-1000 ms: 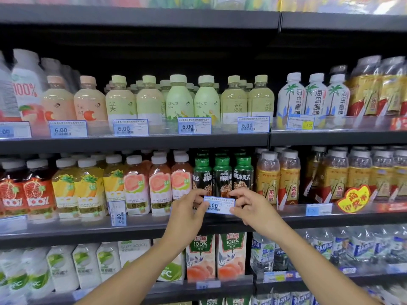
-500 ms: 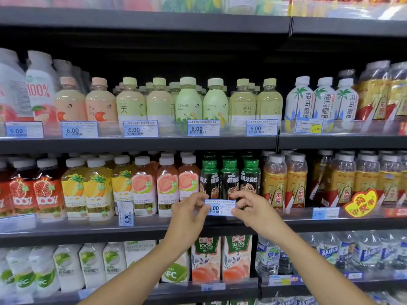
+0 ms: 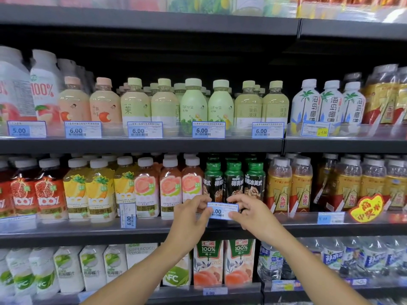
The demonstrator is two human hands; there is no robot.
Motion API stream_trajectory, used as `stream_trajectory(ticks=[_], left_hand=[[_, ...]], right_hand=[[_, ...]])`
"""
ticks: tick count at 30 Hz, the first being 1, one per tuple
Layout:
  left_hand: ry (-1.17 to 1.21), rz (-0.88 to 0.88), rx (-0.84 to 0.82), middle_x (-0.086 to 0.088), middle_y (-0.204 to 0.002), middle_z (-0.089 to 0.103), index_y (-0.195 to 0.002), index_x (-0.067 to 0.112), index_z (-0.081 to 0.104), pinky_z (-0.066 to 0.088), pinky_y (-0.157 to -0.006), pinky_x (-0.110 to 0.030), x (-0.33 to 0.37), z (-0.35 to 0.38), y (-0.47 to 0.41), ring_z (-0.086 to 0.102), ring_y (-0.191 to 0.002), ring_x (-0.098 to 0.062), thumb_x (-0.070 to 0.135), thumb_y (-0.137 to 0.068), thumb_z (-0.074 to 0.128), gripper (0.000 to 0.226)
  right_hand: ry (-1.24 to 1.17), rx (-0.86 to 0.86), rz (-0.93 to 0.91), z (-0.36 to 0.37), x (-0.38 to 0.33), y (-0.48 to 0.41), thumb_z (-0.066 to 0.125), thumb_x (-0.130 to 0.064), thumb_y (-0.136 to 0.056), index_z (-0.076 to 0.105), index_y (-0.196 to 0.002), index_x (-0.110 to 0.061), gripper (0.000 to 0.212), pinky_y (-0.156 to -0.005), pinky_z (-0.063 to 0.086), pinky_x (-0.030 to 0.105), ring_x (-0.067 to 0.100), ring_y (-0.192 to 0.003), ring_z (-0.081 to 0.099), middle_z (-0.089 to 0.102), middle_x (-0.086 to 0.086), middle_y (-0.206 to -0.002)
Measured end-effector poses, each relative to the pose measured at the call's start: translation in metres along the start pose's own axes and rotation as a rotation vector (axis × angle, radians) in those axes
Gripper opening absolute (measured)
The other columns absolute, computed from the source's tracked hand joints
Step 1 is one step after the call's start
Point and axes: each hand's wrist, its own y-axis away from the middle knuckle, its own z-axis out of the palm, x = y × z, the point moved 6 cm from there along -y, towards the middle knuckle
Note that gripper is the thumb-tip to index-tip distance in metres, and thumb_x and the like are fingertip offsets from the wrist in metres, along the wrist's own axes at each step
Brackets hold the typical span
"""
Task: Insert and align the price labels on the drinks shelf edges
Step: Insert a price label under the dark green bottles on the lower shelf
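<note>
Label (image 3: 222,210) pinched by both hands at shelf edge (image 3: 154,230).

At frame centre the white, blue-bordered price label (image 3: 222,210) with its black barcode sits below green-capped black bottles (image 3: 234,181), pink guava bottles (image 3: 169,186) to their left, yellow-and-red bottles (image 3: 288,188) to their right, all on dark grey shelves (image 3: 141,145)

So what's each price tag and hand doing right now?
Held price label: level, pinched at both ends, at the shelf edge.
Left hand: shut on its left end.
Right hand: shut on its right end.
Sideways 6.00 label: turned on end.
Top-row labels: seated, straight.
</note>
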Motion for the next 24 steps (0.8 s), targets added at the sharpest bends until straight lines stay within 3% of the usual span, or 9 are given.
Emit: stream_trajectory(ticks=[3, 6, 10, 14, 18, 21, 24], left_hand=[[-0.009, 0.003, 0.007, 0.026, -0.089, 0.060, -0.113, 0.049, 0.053, 0.051, -0.088, -0.048, -0.003, -0.002, 0.000, 0.059, -0.096, -0.009, 0.040, -0.095, 0.059, 0.021], [-0.027, 0.017, 0.024, 0.023, -0.090, 0.061, -0.113, 0.053, 0.051, 0.049, -0.089, -0.046, -0.005, -0.008, 0.002, 0.058, -0.095, -0.006, 0.047, -0.094, 0.054, 0.020], [-0.099, 0.028, 0.061, 0.024, -0.093, 0.058, -0.115, 0.045, 0.052, 0.037, -0.098, -0.032, -0.011, -0.024, 0.011, 0.053, -0.097, 0.007, 0.037, -0.099, 0.058, 0.020], [-0.191, -0.014, 0.126, 0.027, -0.096, 0.054, -0.118, 0.044, 0.052, 0.032, -0.096, -0.022, -0.022, -0.051, 0.025, 0.044, -0.104, 0.014, 0.039, -0.098, 0.058, 0.022], [-0.258, -0.082, 0.195, 0.025, -0.096, 0.055, -0.119, 0.044, 0.056, 0.041, -0.090, -0.030, -0.040, -0.085, 0.049, 0.044, -0.103, 0.011, 0.039, -0.098, 0.058, 0.022], [-0.309, -0.127, 0.231, 0.023, -0.095, 0.056, -0.117, 0.050, 0.051, 0.043, -0.089, -0.032, -0.054, -0.111, 0.072, 0.045, -0.102, 0.011, 0.040, -0.099, 0.058, 0.022], [-0.381, -0.149, 0.245, 0.020, -0.094, 0.055, -0.118, 0.042, 0.056, 0.039, -0.089, -0.028, -0.066, -0.140, 0.089, 0.046, -0.097, 0.008, 0.041, -0.099, 0.057, 0.018]], right_hand=[[0.011, -0.015, -0.007, 0.004, -0.002, -0.003, 0.067, -0.019, -0.089, 0.061, -0.106, -0.040, 0.028, -0.056, 0.049, 0.034, 0.012, -0.055, 0.052, 0.069, -0.004, -0.095], [0.051, -0.031, -0.030, 0.011, -0.006, -0.007, 0.065, -0.023, -0.091, 0.063, -0.101, -0.042, 0.021, -0.055, 0.044, 0.032, 0.015, -0.055, 0.051, 0.070, 0.001, -0.083], [0.191, -0.043, -0.150, 0.030, -0.019, -0.012, 0.062, -0.025, -0.093, 0.064, -0.100, -0.042, 0.018, -0.052, 0.039, 0.023, 0.007, -0.052, 0.047, 0.062, -0.002, -0.063], [0.117, -0.069, -0.217, 0.057, -0.030, -0.021, 0.065, -0.024, -0.092, 0.064, -0.106, -0.040, 0.022, -0.050, 0.037, 0.014, 0.003, -0.049, 0.046, 0.055, -0.012, -0.057], [0.009, -0.169, -0.270, 0.097, -0.037, -0.029, 0.066, -0.028, -0.091, 0.061, -0.103, -0.051, 0.026, -0.051, 0.036, 0.020, 0.005, -0.048, 0.045, 0.058, 0.012, -0.058], [-0.019, -0.199, -0.305, 0.129, -0.049, -0.035, 0.068, -0.024, -0.090, 0.066, -0.103, -0.043, 0.024, -0.053, 0.038, 0.022, 0.010, -0.050, 0.049, 0.057, 0.012, -0.061], [-0.014, -0.217, -0.332, 0.160, -0.068, -0.037, 0.068, -0.024, -0.090, 0.066, -0.103, -0.039, 0.020, -0.055, 0.039, 0.017, 0.005, -0.055, 0.052, 0.055, -0.001, -0.062]])
